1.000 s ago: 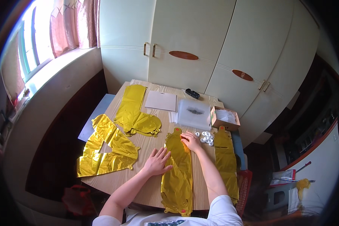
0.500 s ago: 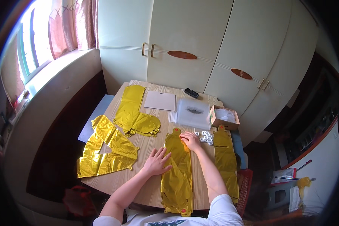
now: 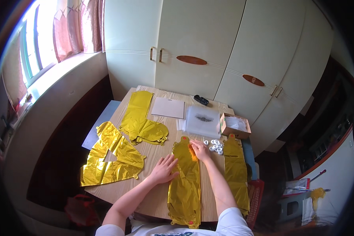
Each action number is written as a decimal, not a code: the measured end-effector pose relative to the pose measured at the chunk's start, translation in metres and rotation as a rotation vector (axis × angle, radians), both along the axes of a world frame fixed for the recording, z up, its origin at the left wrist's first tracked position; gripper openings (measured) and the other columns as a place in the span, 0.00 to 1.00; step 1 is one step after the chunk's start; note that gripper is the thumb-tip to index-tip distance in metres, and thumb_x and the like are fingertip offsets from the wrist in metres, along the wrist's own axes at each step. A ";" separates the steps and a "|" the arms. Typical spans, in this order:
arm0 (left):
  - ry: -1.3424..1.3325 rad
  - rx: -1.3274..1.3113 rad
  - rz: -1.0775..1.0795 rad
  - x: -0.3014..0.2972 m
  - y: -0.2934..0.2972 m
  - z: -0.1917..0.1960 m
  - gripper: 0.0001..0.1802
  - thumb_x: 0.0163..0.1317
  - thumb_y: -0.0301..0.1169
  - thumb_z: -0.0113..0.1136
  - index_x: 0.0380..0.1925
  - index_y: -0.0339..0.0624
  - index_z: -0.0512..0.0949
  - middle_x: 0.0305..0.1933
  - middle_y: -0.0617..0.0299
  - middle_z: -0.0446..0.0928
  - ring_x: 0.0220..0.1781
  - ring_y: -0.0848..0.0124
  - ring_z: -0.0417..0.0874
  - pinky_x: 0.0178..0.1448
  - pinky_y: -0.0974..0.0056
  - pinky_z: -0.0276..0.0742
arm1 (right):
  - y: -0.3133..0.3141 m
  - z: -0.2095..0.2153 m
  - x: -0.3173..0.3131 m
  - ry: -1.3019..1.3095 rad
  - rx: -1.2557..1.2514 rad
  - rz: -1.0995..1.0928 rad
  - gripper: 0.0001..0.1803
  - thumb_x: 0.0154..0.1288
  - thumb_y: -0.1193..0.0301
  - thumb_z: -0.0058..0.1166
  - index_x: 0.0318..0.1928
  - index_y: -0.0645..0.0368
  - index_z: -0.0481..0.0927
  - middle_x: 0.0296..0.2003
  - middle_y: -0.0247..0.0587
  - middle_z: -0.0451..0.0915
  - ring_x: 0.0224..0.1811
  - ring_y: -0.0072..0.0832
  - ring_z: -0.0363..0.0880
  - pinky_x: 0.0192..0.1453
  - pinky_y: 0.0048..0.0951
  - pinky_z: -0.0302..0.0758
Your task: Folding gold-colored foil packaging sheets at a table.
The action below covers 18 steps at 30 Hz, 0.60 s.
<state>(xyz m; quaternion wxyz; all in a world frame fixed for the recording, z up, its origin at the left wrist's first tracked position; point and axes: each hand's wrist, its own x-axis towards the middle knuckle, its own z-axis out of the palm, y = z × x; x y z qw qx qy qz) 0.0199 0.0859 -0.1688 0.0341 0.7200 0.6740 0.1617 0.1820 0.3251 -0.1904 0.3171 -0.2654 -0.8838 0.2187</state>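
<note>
A long, flat gold foil balloon [image 3: 185, 185] lies lengthwise in front of me, its lower end reaching the table's near edge. My left hand [image 3: 163, 169] rests with fingers stretched out on its left edge. Near the balloon's upper right, my right hand [image 3: 201, 150] is closed on a fuzzy orange cloth-like piece [image 3: 193, 153], pressed against the foil. The fingers partly cover that piece, so its exact kind is unclear. Just beyond the right hand, several small white rings [image 3: 216, 146] lie loosely on the table.
More flat gold foil lies around: a holed shape [image 3: 126, 161] at left, an angled stack [image 3: 137, 114] behind it, a strip [image 3: 236, 173] at right. Farther back are a pale board [image 3: 168, 107], clear plastic sleeves [image 3: 202, 122], a box [image 3: 235, 131] and a black object [image 3: 201, 100].
My right hand has shifted slightly down along the balloon's right side with the orange piece. The left hand stays almost in place. The whole view has tipped slightly.
</note>
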 end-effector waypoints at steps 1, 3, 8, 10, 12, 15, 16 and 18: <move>-0.031 -0.022 0.012 -0.008 0.009 0.001 0.39 0.68 0.57 0.46 0.72 0.44 0.58 0.77 0.47 0.53 0.80 0.53 0.50 0.79 0.47 0.46 | -0.001 0.000 0.000 0.005 -0.012 -0.002 0.17 0.72 0.63 0.50 0.54 0.54 0.83 0.55 0.39 0.81 0.63 0.37 0.75 0.67 0.36 0.70; 0.058 -0.064 0.011 -0.032 0.037 0.008 0.37 0.71 0.52 0.46 0.72 0.42 0.58 0.78 0.50 0.52 0.80 0.55 0.50 0.80 0.50 0.47 | -0.002 0.003 0.001 0.019 0.004 -0.014 0.17 0.72 0.64 0.50 0.54 0.56 0.82 0.55 0.42 0.81 0.62 0.37 0.76 0.66 0.35 0.71; 0.103 -0.062 0.110 -0.118 0.130 0.044 0.32 0.68 0.45 0.52 0.68 0.41 0.65 0.75 0.54 0.59 0.78 0.59 0.56 0.78 0.52 0.53 | -0.006 0.004 -0.001 0.071 -0.003 -0.054 0.16 0.70 0.64 0.52 0.52 0.57 0.83 0.52 0.43 0.83 0.60 0.37 0.78 0.64 0.34 0.73; 0.164 -0.005 0.172 -0.171 0.164 0.033 0.32 0.63 0.44 0.57 0.64 0.41 0.68 0.73 0.52 0.64 0.76 0.59 0.61 0.76 0.52 0.57 | -0.010 0.006 -0.009 0.108 -0.045 -0.057 0.16 0.69 0.63 0.52 0.52 0.55 0.83 0.52 0.41 0.83 0.59 0.36 0.78 0.64 0.35 0.73; 0.200 -0.047 0.169 -0.193 0.197 0.032 0.33 0.62 0.47 0.57 0.64 0.41 0.69 0.73 0.51 0.64 0.75 0.60 0.61 0.75 0.53 0.59 | -0.008 0.004 -0.002 0.110 -0.051 -0.086 0.17 0.70 0.62 0.52 0.52 0.55 0.83 0.52 0.41 0.83 0.59 0.36 0.79 0.64 0.36 0.74; 0.186 -0.083 0.190 -0.223 0.231 0.026 0.35 0.61 0.50 0.58 0.63 0.42 0.69 0.72 0.51 0.64 0.75 0.60 0.62 0.74 0.54 0.61 | -0.009 0.006 0.000 0.114 -0.038 -0.121 0.16 0.69 0.64 0.54 0.51 0.58 0.83 0.50 0.45 0.84 0.57 0.39 0.80 0.60 0.35 0.77; 0.190 -0.085 0.217 -0.229 0.242 0.024 0.35 0.61 0.51 0.58 0.63 0.42 0.69 0.72 0.51 0.64 0.75 0.60 0.62 0.74 0.54 0.62 | -0.005 0.007 0.000 0.113 -0.010 -0.105 0.16 0.69 0.64 0.54 0.52 0.58 0.83 0.50 0.45 0.84 0.57 0.39 0.80 0.60 0.35 0.77; 0.189 -0.104 0.266 -0.232 0.260 0.018 0.36 0.61 0.53 0.59 0.63 0.42 0.69 0.72 0.50 0.63 0.75 0.59 0.62 0.74 0.54 0.62 | -0.003 0.004 0.005 0.099 0.033 -0.078 0.16 0.69 0.64 0.55 0.52 0.58 0.83 0.50 0.45 0.84 0.58 0.40 0.80 0.59 0.35 0.77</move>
